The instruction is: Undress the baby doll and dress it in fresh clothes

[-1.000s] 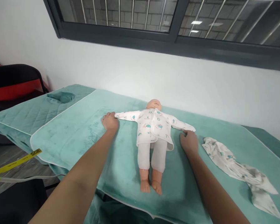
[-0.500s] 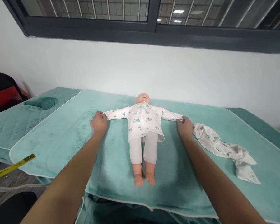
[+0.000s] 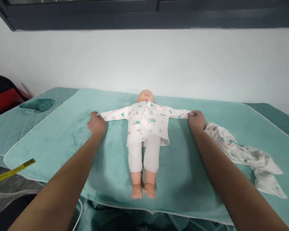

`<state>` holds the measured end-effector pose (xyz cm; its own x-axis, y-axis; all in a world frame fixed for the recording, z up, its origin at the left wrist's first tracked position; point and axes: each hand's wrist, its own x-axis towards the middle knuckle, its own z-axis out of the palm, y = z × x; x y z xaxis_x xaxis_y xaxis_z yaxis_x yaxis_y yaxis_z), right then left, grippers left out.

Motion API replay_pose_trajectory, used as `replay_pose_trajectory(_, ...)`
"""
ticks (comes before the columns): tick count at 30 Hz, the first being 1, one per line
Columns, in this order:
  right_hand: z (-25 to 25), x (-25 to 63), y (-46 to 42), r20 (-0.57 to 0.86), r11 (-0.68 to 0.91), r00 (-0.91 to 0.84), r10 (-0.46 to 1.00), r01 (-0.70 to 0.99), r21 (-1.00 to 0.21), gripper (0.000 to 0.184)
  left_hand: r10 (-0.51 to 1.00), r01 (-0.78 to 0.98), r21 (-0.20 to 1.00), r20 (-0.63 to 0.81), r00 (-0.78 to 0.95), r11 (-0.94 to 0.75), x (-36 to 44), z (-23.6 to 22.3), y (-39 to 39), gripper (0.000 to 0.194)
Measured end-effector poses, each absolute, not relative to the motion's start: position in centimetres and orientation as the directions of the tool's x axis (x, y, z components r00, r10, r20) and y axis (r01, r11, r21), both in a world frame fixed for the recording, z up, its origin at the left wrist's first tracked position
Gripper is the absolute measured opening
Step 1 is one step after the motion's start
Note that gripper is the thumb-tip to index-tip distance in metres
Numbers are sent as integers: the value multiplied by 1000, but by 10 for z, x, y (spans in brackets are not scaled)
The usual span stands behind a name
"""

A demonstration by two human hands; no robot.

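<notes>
A baby doll (image 3: pixel 136 157) lies on its back on a green padded mat (image 3: pixel 106 183), head toward the wall and bare feet toward me. It wears a white printed jacket (image 3: pixel 148 123) with long sleeves, both spread out sideways. My left hand (image 3: pixel 96 123) is closed on the cuff at the left end of the jacket. At the opposite cuff, my right hand (image 3: pixel 197 120) pinches the sleeve end. The doll's hands are not visible inside the sleeves.
Crumpled white printed clothing (image 3: pixel 245 155) lies right of my right forearm. A green pillow (image 3: pixel 37 105) rests at the far left, by a black and red item (image 3: pixel 2 99). Yellow tape (image 3: pixel 13 171) and a pale cable (image 3: pixel 14 193) are at lower left. A white wall (image 3: pixel 144 61) stands behind.
Both hands stay on the sleeve ends. The jacket has shifted a little toward the left, with its right sleeve pulled out straighter. The camera view has tilted slightly downward.
</notes>
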<state>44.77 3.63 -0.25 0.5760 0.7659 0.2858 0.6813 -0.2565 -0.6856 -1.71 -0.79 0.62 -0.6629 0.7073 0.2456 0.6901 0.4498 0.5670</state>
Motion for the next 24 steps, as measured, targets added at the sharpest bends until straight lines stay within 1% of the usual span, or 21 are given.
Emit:
replay_pose_trajectory(5, 2, 446, 39, 289, -243, 574, 766, 675, -696, 19, 714, 689, 574, 239, -658, 443, -16, 5, -6, 30)
replay_pose_trajectory(7, 6, 444, 34, 317, -231, 580, 750, 680, -696, 27, 713, 700, 567, 259, -652, 434, -17, 4, -5, 30)
replay_pose_trajectory(9, 11, 438, 24, 393, -182, 573, 719, 701, -689, 38, 702, 709, 564, 290, -650, 424, -18, 3, -5, 31)
replay_pose_trajectory(10, 13, 433, 16, 443, -133, 551, 707, 719, -682, 42, 697, 712, 564, 302, -650, 419, -19, 3, -5, 33)
replay_pose_trajectory(11, 14, 426, 7, 494, -61, 510, 704, 737, -674, 44, 696, 714, 566, 311, -648, 412, -19, 2, -4, 34)
replay_pose_trajectory(13, 15, 408, -15, 576, 142, 362, 733, 746, -651, 41, 702, 718, 571, 315, -639, 398, -20, 2, -4, 35)
replay_pose_trajectory(15, 14, 384, -40, 633, 388, 141, 761, 684, -618, 39, 710, 723, 571, 316, -630, 387, -20, 2, -4, 33)
replay_pose_trajectory(16, 13, 371, -53, 652, 484, 28, 758, 647, -589, 38, 711, 724, 572, 316, -628, 385, -20, 1, -4, 32)
replay_pose_trajectory(17, 11, 359, -65, 673, 556, -47, 738, 607, -568, 38, 710, 724, 574, 318, -628, 383, -20, 1, -4, 32)
replay_pose_trajectory(19, 10, 339, -84, 678, 645, -188, 710, 559, -521, 43, 706, 724, 578, 326, -629, 377, -21, 0, -4, 31)
replay_pose_trajectory(20, 9, 331, -90, 674, 663, -230, 702, 557, -500, 43, 703, 723, 581, 329, -630, 375, -21, 0, -4, 31)
replay_pose_trajectory(22, 9, 322, -98, 669, 662, -255, 698, 586, -467, 37, 699, 718, 587, 332, -634, 373, -20, 0, -4, 31)
replay_pose_trajectory(24, 10, 319, -100, 680, 639, -231, 696, 631, -440, 28, 697, 713, 597, 329, -637, 369, -20, 0, -5, 31)
